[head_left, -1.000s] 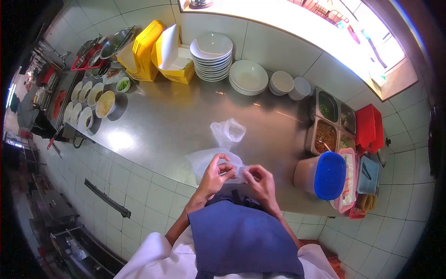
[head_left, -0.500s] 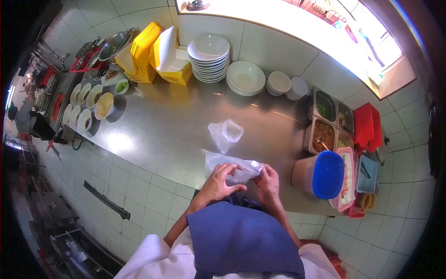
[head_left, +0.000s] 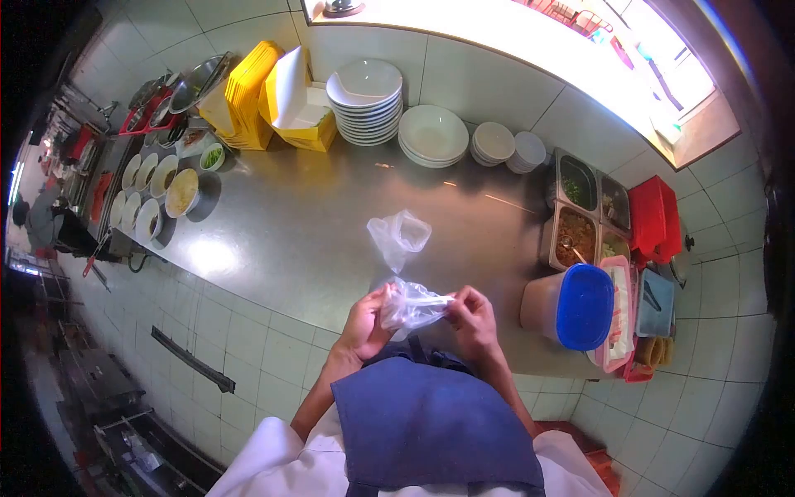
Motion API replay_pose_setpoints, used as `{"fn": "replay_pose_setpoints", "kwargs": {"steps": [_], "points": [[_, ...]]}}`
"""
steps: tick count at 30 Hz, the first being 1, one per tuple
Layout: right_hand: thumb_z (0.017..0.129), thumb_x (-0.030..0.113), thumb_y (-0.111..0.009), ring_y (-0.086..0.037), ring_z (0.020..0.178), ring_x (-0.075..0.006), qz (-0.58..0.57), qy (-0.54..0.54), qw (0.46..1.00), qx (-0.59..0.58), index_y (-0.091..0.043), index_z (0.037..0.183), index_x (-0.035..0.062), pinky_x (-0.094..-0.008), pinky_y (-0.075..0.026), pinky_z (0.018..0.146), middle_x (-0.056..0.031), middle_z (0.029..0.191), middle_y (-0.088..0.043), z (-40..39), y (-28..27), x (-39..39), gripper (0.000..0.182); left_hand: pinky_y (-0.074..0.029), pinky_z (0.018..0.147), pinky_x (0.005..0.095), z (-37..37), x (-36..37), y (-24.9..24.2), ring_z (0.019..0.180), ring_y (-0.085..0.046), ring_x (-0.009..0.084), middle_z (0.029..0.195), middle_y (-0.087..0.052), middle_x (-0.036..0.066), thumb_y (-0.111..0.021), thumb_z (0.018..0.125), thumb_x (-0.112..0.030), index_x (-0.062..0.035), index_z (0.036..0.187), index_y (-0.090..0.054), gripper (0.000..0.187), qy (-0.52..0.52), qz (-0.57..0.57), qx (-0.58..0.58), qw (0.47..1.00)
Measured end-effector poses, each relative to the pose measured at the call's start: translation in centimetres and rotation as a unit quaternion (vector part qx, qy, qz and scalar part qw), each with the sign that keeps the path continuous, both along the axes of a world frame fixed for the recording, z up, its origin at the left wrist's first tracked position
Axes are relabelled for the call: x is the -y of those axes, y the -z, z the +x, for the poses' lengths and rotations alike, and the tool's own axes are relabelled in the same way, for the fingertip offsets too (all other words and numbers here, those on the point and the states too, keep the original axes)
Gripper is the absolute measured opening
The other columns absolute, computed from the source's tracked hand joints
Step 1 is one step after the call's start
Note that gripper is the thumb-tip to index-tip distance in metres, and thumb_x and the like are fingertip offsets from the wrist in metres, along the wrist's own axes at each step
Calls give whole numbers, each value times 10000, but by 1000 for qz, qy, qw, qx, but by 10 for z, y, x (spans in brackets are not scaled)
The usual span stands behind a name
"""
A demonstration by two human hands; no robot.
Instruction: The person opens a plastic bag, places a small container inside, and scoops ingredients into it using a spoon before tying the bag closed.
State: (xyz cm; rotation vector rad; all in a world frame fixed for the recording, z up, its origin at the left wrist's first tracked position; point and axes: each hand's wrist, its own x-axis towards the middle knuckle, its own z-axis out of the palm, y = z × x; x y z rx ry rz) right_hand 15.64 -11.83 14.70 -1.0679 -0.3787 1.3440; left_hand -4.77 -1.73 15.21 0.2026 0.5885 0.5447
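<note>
A clear plastic bag (head_left: 414, 306) is stretched between my two hands, close over the near edge of the steel table. My left hand (head_left: 367, 323) is closed round its bunched left side, with some fingers hidden in the film. My right hand (head_left: 474, 319) pinches the narrow twisted end at the right. Just beyond them, a second plastic bag (head_left: 401, 236) lies on the steel table (head_left: 298, 248), its rounded part toward the wall and its tail toward me.
Bowls of food (head_left: 182, 195) and yellow boxes (head_left: 294, 108) stand at the left. Stacked white bowls (head_left: 364, 87) line the wall. At the right are steel food pans (head_left: 571, 232), a tub with a blue lid (head_left: 585, 306) and a red container (head_left: 654, 219). A person (head_left: 54, 224) is at the far left.
My left hand has closed round the bag, where before its fingers were spread over it. The bag is now gathered up and pulled out between both hands.
</note>
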Motion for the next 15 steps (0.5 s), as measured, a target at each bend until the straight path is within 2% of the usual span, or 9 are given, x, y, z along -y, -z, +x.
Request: {"fn": "replay_pose_setpoints", "kwargs": {"steps": [2, 3, 5, 6, 9, 10, 11, 13, 15], "points": [[958, -10, -577, -615, 827, -162, 43, 53, 977, -201, -457, 896, 117, -316, -520, 739, -37, 883, -602, 0, -3, -4, 185, -537, 853, 324, 7, 2, -17, 945, -665, 176, 1037, -694, 73, -563, 1043, -328, -20, 1117, -644, 327, 17, 50, -71, 996], [960, -12, -575, -616, 825, -161, 45, 56, 977, -199, -456, 903, 118, -309, -518, 731, -38, 883, -604, 1, -8, -6, 186, -525, 833, 305, 7, -2, -18, 912, -661, 165, 989, -702, 66, -588, 1029, -316, -18, 1080, -666, 313, 110, 218, -185, 952], [963, -15, -573, -618, 820, -160, 49, 63, 977, -196, -452, 917, 120, -294, -516, 715, -40, 882, -607, 1, -15, -7, 187, -501, 795, 268, 3, -10, -19, 846, -653, 143, 893, -717, 51, -637, 1002, -293, -14, 1005, -711, 288, 274, 510, -379, 722], [967, -15, -572, -617, 814, -155, 26, 58, 980, -189, -452, 920, 120, -286, -514, 711, -40, 884, -609, 1, -15, -6, 186, -478, 750, 247, 7, -7, -10, 763, -624, 115, 771, -705, 37, -684, 961, -246, 2, 930, -739, 256, 205, 503, -373, 753], [978, -12, -570, -612, 801, -143, -31, 7, 988, -150, -453, 927, 118, -265, -511, 701, -41, 895, -614, 5, -13, -5, 182, -482, 744, 275, 3, -12, 0, 780, -617, 112, 802, -705, 36, -683, 952, -208, -19, 926, -749, 202, 165, 403, -371, 820], [982, -8, -570, -611, 798, -139, -42, -35, 990, -130, -454, 927, 116, -262, -510, 698, -42, 901, -615, 10, -11, -3, 178, -499, 779, 308, 2, -13, 2, 828, -650, 137, 857, -718, 47, -644, 979, -244, -42, 976, -744, 225, 124, 255, -290, 914], [986, -3, -570, -609, 796, -135, -54, -76, 990, -109, -456, 928, 114, -258, -508, 695, -43, 908, -617, 15, -10, -1, 174, -503, 801, 321, 1, -13, 4, 851, -659, 151, 880, -721, 54, -620, 994, -269, -44, 997, -732, 251, 97, 163, -218, 957], [1000, 41, -591, -606, 809, -127, -38, -148, 984, -95, -482, 975, 93, -256, -503, 713, -37, 922, -615, 11, -23, -3, 123, -512, 847, 348, 1, -13, 9, 898, -677, 179, 927, -727, 68, -571, 1023, -318, -48, 1040, -710, 304, 41, -28, -68, 996], [999, 63, -609, -609, 815, -125, -41, -183, 969, -163, -493, 1001, 85, -260, -502, 723, -29, 914, -614, 6, -42, -4, 118, -508, 909, 389, 3, -10, 15, 933, -682, 220, 984, -724, 99, -515, 1047, -389, -23, 1077, -663, 396, 45, -55, 14, 997]]}}
